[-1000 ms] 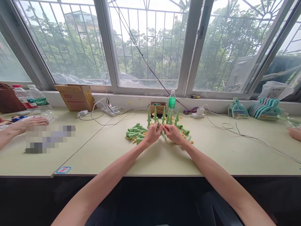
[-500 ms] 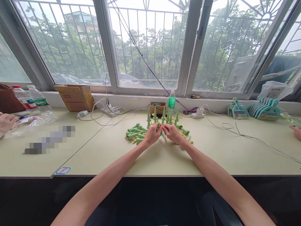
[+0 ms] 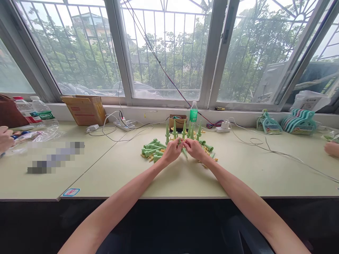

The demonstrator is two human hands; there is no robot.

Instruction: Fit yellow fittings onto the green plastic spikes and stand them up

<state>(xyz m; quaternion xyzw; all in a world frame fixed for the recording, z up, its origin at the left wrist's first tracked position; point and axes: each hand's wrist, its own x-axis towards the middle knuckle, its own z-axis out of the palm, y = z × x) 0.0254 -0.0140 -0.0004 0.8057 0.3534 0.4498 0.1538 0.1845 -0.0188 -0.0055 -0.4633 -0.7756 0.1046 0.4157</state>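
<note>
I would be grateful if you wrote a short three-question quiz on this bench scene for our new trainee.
1. True or false: pointed green plastic spikes stand upright on the table, on the window side of the person's bare left hand and bare right hand.

2. Which thing stands behind the spikes, near the wall?
A) a red metal can
B) a white-capped plastic bottle with a green label
C) a blue ceramic mug

3. Fill in the side: the large brown cardboard box stands to the person's ____.

Key: 1. True. 2. B. 3. Left.
</note>
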